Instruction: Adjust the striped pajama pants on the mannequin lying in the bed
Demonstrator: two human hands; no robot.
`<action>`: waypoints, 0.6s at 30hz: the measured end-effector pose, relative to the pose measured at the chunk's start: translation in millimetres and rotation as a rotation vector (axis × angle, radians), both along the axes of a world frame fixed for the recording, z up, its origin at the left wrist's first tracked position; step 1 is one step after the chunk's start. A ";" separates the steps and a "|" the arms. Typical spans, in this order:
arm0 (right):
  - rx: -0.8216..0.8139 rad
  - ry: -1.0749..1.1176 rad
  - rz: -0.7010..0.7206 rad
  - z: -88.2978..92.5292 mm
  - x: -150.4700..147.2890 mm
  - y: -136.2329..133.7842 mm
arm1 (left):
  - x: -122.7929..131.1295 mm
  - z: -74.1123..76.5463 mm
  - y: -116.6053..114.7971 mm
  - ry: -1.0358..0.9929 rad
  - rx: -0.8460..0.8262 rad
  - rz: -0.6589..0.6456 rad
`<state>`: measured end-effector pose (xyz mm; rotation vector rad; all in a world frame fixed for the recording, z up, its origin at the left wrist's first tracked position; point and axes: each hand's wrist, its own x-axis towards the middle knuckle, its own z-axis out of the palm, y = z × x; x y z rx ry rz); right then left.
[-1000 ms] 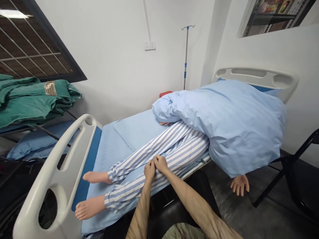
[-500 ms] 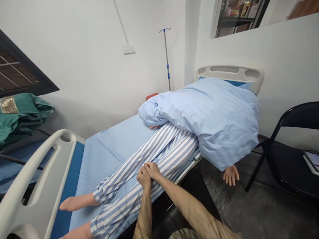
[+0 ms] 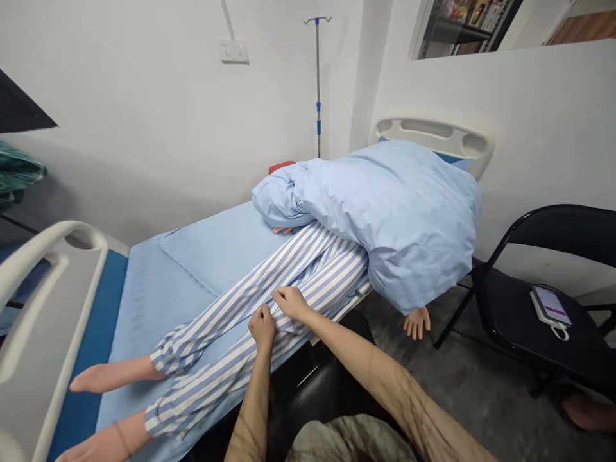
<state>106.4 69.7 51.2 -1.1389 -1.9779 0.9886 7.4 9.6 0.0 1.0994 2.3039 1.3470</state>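
Since both fists are parked right over the shins-to-thighs stretch of a manikin (image 3: 113,374), I'll start with those. The left hand (image 3: 262,327) is curled up with its knuckles on top, and the right hand (image 3: 291,303) is curled too, a bit nearer the head end of the bed (image 3: 144,301). They're near each other but with a small gap between them, so not clasped. Honestly can't tell if either one is pinching the blue-and-white striped trousers (image 3: 332,282) or just hovering over them.

The manikin lies on the bed, legs slanting along its near side, bare feet toward the footboard (image 3: 52,301). A light blue quilt (image 3: 414,218) is bunched over the upper body and spills past the near edge of the bed toward the headboard (image 3: 455,142). One plastic palm (image 3: 416,323) dangles out from under it, off that same edge, and some fingers (image 3: 283,230) poke out on the far side.

Behind the bed there's an IV pole (image 3: 317,70), something red (image 3: 282,167), and a wall socket (image 3: 234,51). Off the bed's near side, by the head end, sits a black folding chair (image 3: 510,317) with a lit-up phone (image 3: 553,305) on it.
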 end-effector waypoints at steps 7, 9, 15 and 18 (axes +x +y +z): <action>0.046 -0.063 -0.017 -20.8 4.9 11.3 | 1.1 1.6 1.0 0.007 -0.023 0.013; 0.093 -0.139 -0.038 -37.1 4.9 8.0 | 1.3 1.2 1.8 0.019 -0.037 0.004; 0.102 -0.102 -0.059 -51.1 7.1 12.2 | 4.5 4.7 6.8 -0.027 -0.071 -0.021; 0.081 -0.037 -0.063 -49.9 7.4 16.0 | 11.0 15.0 13.1 -0.162 0.022 -0.020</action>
